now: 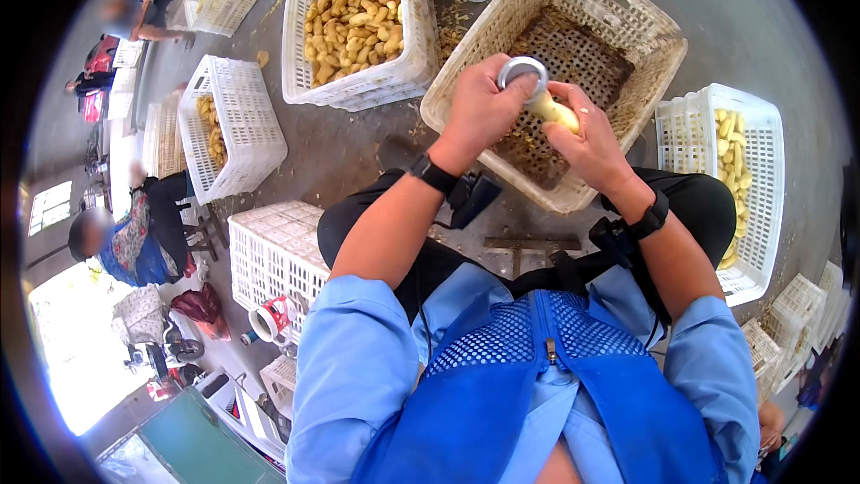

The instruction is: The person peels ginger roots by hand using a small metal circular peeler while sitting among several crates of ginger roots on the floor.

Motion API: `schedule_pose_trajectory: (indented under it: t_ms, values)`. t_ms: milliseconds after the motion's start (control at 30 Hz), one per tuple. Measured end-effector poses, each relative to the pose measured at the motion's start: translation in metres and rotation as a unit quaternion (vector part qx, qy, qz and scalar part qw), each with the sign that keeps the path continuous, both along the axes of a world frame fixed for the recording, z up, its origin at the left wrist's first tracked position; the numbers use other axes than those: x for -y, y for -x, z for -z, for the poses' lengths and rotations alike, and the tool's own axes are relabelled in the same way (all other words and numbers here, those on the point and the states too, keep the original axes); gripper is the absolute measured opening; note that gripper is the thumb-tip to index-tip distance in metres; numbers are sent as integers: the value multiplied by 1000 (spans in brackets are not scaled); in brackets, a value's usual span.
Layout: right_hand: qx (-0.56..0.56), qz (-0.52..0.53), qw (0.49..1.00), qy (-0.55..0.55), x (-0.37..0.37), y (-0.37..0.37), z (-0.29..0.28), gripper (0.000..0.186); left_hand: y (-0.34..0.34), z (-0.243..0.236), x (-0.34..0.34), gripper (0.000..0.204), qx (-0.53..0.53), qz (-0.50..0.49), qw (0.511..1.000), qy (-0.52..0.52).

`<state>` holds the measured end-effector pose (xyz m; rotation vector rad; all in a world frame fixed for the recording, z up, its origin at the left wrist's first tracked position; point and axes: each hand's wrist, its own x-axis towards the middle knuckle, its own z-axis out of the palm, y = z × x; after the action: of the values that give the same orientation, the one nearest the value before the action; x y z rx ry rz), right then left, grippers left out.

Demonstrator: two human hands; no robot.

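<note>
My left hand (484,112) grips a round metal ring-shaped tool (523,71) over a soiled cream plastic crate (638,103). Just right of it, my right hand (580,147) is closed on a pale yellow, peeled-looking root piece (554,112), one end of which lies under or against the ring. The crate sits in front of my knees, its perforated bottom darkened with dirt and small scraps. Both my wrists wear black bands.
White crates of yellow root pieces stand upper left (354,18), left (255,125) and right (760,197). An upturned crate (269,251) with a mug (274,318) is beside my left leg. Other people (134,233) sit at the left, near a parked scooter (166,350).
</note>
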<state>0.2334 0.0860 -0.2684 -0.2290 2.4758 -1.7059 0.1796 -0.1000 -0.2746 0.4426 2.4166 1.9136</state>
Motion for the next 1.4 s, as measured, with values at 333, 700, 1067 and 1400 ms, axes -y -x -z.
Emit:
schedule_pose_trajectory:
  t_ms: [333,700,1067,1400]
  values:
    - [31,9,996,81,-3,4,18,42,-11,-14,-9,14,-2,-72,995,64]
    - [-32,4,998,-60,3,2,-1,47,-7,-17,-4,20,3,-29,997,71]
    - [-51,-54,990,-117,17,0,-11,56,16,23,-7,20,122,-153,974,-116]
    - [119,-16,976,180,18,9,0,65,17,24,-19,20,201,-154,931,-264]
